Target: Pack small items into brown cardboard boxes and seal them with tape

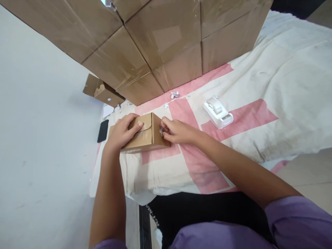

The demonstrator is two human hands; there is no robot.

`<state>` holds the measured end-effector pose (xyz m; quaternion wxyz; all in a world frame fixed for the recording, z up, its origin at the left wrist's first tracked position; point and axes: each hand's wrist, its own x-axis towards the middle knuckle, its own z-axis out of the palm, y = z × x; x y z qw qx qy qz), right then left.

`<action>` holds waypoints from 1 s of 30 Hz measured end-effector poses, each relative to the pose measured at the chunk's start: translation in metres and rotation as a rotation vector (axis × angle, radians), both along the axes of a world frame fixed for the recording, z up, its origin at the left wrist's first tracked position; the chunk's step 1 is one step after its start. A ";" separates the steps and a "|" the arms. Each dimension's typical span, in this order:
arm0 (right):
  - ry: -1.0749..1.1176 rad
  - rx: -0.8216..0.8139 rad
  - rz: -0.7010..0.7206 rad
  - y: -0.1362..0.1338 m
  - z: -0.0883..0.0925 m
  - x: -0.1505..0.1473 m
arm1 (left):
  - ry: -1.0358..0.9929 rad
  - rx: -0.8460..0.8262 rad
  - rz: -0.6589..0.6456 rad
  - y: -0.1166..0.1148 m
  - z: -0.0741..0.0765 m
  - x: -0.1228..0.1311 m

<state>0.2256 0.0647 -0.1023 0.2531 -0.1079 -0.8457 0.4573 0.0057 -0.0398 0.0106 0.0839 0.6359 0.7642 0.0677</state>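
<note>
A small brown cardboard box (158,126) lies on the cloth in front of me, its flap closed on top. My left hand (126,131) grips it from the left, thumb pressed on the upper face and fingers over the far edge. At the box's right end, my right hand (176,130) is closed in a pinch against the end face. A small crumpled whitish scrap (161,132) shows at its fingertips; whether it still sticks to the cardboard, I cannot tell.
Stacked taped cardboard boxes (178,48) rise behind. A white tape dispenser (218,112) stands at right on the pink-and-cream cloth (249,138). An open carton (110,95) and a black phone (103,131) lie left, near the wall (46,138). Crumpled scraps (174,94) lie beyond the box.
</note>
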 end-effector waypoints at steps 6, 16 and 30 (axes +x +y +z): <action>-0.087 -0.048 0.057 0.000 0.003 0.001 | 0.009 -0.005 0.002 0.000 0.001 0.002; -0.107 -0.133 -0.030 -0.005 -0.003 -0.007 | -0.009 0.002 0.011 -0.001 -0.001 0.000; -0.113 -0.119 0.024 0.000 0.000 -0.002 | 0.001 0.000 0.003 -0.002 0.001 0.001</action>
